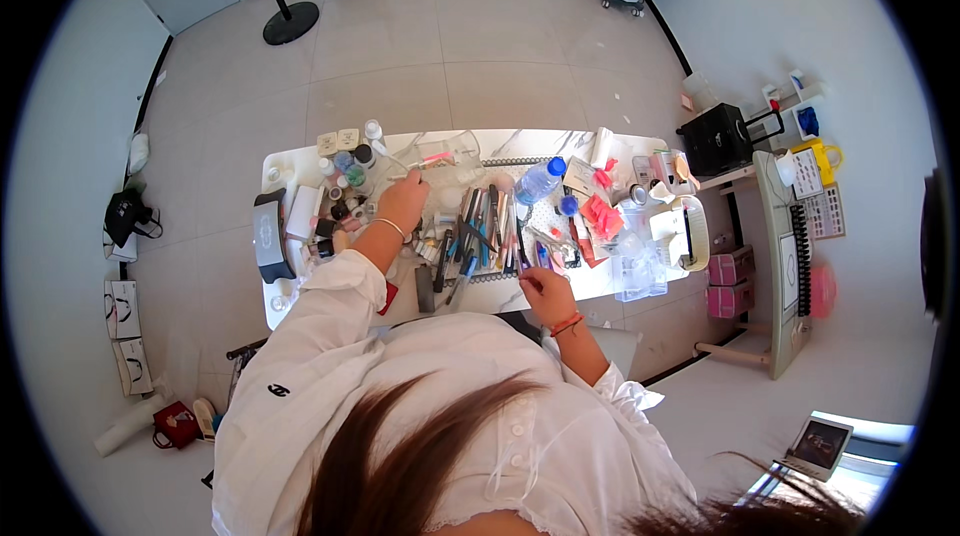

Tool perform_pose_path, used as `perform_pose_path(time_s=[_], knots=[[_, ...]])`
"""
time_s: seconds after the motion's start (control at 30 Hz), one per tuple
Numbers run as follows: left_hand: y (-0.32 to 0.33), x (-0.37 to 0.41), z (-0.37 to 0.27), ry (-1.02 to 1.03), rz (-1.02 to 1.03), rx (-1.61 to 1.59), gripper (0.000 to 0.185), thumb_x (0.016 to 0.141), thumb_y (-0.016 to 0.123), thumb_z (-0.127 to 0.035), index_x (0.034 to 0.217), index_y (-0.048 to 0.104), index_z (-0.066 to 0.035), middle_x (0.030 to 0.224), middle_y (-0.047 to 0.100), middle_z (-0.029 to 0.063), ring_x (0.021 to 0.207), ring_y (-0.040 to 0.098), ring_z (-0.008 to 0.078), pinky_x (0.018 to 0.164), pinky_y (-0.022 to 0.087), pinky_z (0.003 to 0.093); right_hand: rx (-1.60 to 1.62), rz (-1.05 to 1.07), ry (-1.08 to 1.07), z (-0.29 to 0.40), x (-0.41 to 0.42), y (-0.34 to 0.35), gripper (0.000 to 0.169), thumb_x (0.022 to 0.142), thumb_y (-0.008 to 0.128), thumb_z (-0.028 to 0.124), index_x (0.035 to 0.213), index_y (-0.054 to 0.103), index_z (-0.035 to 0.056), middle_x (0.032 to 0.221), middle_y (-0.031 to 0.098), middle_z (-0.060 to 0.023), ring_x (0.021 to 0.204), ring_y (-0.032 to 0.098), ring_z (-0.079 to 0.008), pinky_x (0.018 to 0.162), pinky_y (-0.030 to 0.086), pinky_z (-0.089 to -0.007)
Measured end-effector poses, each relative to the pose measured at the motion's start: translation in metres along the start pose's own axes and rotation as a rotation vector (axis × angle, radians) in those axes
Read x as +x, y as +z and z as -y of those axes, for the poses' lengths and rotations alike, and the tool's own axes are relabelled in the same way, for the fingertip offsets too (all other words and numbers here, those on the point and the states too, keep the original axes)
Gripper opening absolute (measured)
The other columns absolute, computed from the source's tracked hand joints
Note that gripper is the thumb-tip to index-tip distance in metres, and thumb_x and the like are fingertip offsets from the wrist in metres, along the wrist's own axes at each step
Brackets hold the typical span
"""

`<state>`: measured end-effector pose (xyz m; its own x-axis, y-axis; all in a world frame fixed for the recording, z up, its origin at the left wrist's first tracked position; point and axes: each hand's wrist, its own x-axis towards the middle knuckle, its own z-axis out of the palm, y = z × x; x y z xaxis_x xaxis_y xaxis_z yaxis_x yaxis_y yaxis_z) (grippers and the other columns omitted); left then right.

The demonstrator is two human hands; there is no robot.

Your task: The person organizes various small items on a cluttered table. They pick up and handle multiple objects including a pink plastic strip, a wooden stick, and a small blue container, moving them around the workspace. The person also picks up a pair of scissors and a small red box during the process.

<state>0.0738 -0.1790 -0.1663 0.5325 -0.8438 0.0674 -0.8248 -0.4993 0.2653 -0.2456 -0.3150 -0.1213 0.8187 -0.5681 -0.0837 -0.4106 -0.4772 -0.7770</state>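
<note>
My left hand point(403, 204) reaches over the left middle of a cluttered marble-patterned table point(510, 142). Its fingertips are at the near side of a clear plastic container point(459, 161) with pink items inside; whether they grip anything is too small to tell. Small jars and bottles point(346, 176) crowd the area left of that hand. At the table's front edge is my right hand point(549, 294), fingers bent close together by a dark purple pen point(523, 255). I cannot tell whether they hold it. Between the hands, pens and brushes point(480, 225) lie side by side on a white mat.
A water bottle with a blue cap point(540, 180) leans among the brushes. Pink-red pieces point(601, 217), clear plastic boxes point(641, 273) and a white basket point(696, 232) occupy the right side. A grey-and-white device point(274, 236) stands at the left edge. Beyond the table is a pedestal fan point(291, 22).
</note>
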Motion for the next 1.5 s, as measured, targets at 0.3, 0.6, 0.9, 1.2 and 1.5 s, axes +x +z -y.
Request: perform_pose_path(time_s=[0.3,0.6,0.9,1.2,1.5], knots=[[0.014,0.002,0.004,0.022,0.04,-0.144,0.018,0.088,0.051,-0.006,0.105,0.054,-0.004,0.113,0.053,0.0175,0.093,0.063,0.0378,0.078,0.053,0.0475,-0.015,0.038,0.101,-0.025,0.0,-0.001,0.016,0.085,0.069,0.016,0.093,0.07,0.0023,0.075,0.068,-0.0127,0.065,0.065,-0.0229,0.062,0.051,-0.0332],[0.006,-0.001,-0.01,0.029,0.153,-0.104,0.019,0.083,0.053,-0.005,0.102,0.053,-0.004,0.107,0.051,0.0192,0.095,0.061,0.0389,0.082,0.051,0.0499,-0.167,-0.082,-0.118,-0.076,0.037,-0.014,0.009,0.078,0.069,0.011,0.082,0.071,0.0041,0.082,0.068,-0.0152,0.083,0.066,-0.0327,0.08,0.052,-0.0417],[-0.002,-0.008,-0.025,0.024,0.176,-0.001,0.023,0.077,0.058,-0.003,0.1,0.056,-0.007,0.105,0.053,0.0172,0.104,0.059,0.0349,0.096,0.045,0.0536,-0.766,-0.099,-0.002,-0.09,0.129,-0.048,0.049,0.076,0.07,0.011,0.122,0.055,0.0122,0.125,0.057,-0.0083,0.123,0.046,-0.037,0.097,0.042,-0.0545],[0.005,-0.047,-0.035,0.04,-0.115,-0.143,0.023,0.076,0.061,-0.001,0.098,0.058,-0.008,0.123,0.054,0.0134,0.116,0.052,0.0365,0.101,0.035,0.065,-0.951,0.027,-0.069,-0.116,0.155,-0.042,0.015,0.087,0.055,0.015,0.099,0.063,0.0152,0.107,0.062,-0.005,0.11,0.052,-0.03,0.092,0.042,-0.0458],[-0.024,-0.086,-0.062,-0.002,-0.122,-0.44,0.028,0.079,0.065,-0.007,0.107,0.06,-0.005,0.111,0.06,0.0141,0.099,0.06,0.0355,0.085,0.049,0.0418,-0.913,-0.039,-0.155,-0.052,0.136,-0.051,0.01,0.081,0.066,0.02,0.085,0.068,0.0122,0.085,0.069,-0.0081,0.092,0.061,-0.0303,0.082,0.044,-0.0458]])
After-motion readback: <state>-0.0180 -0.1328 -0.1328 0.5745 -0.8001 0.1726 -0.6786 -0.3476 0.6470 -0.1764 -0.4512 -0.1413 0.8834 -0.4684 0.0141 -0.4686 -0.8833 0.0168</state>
